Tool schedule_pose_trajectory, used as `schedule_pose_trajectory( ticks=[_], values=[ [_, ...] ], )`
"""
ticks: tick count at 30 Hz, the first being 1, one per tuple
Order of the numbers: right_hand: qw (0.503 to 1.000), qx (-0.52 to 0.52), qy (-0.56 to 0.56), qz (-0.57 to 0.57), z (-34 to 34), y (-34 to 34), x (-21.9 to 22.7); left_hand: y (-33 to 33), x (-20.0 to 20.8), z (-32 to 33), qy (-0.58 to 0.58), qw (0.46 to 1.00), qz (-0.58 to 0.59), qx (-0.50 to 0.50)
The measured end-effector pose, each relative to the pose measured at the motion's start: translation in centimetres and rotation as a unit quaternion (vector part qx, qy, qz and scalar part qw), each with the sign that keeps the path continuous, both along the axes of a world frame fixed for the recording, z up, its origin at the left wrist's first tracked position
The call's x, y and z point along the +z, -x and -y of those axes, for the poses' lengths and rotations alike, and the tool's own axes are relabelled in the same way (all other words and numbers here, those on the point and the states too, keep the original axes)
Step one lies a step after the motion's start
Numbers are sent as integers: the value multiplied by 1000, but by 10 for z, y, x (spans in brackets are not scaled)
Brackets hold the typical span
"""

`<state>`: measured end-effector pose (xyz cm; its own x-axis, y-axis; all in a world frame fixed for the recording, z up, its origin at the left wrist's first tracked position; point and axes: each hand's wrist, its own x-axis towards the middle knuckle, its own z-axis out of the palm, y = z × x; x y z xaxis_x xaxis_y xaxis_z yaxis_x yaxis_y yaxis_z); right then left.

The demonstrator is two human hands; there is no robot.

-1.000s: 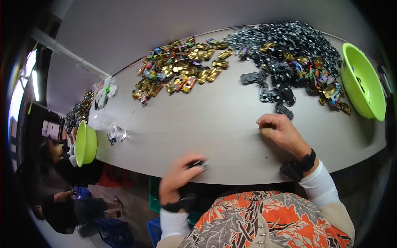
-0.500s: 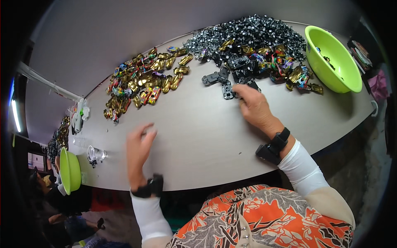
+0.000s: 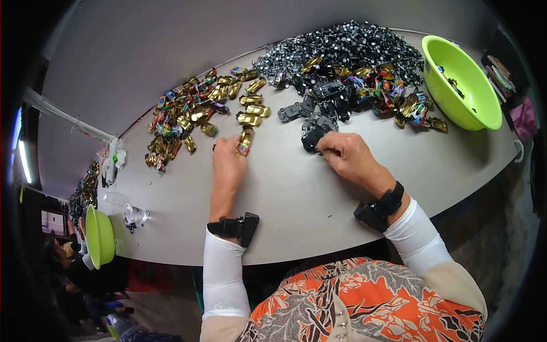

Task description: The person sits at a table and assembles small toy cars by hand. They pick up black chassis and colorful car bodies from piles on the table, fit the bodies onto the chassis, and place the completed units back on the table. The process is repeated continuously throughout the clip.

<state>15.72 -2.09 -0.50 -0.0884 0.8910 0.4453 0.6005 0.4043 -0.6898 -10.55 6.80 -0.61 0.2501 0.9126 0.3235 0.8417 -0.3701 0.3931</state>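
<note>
My left hand [image 3: 229, 165] is closed, its fingertips at a gold toy car body [image 3: 244, 139] with a coloured end. That car lies at the near end of a short column of gold car bodies [image 3: 249, 118]. My right hand [image 3: 354, 157] pinches a black toy car chassis [image 3: 311, 138] at the near edge of a cluster of dark chassis [image 3: 330, 94]. A grey chassis [image 3: 290, 111] lies just left of this cluster. The fingertips of both hands are partly hidden.
Coloured and gold car bodies [image 3: 185, 117] form a pile at the left. Small black and silver parts [image 3: 353, 48] are heaped at the back. Green basins stand at right [image 3: 484, 91] and left [image 3: 99, 239]. A clear cup [image 3: 134, 214] sits near another person [image 3: 60, 253].
My left hand has moved right and farther away, onto a gold car. Several gold cars now stand in a column, apart from the pile. My right hand has drawn a black chassis slightly nearer.
</note>
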Motion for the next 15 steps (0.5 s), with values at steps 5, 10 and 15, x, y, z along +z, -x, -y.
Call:
schedule_pose_trajectory(
  ticks=[5, 10, 15],
  values=[
    [994, -98, -10, -45, -3, -5, 1, -14, 3, 25, 30, 999, 8, -36],
    [994, -61, -87, 3, -10, 3, 2, -27, 4, 39, 9, 999, 27, -41],
    [985, -50, -71, 146, -23, 14, -4, -30, 10, 42, 9, 965, 252, -71]
  ],
)
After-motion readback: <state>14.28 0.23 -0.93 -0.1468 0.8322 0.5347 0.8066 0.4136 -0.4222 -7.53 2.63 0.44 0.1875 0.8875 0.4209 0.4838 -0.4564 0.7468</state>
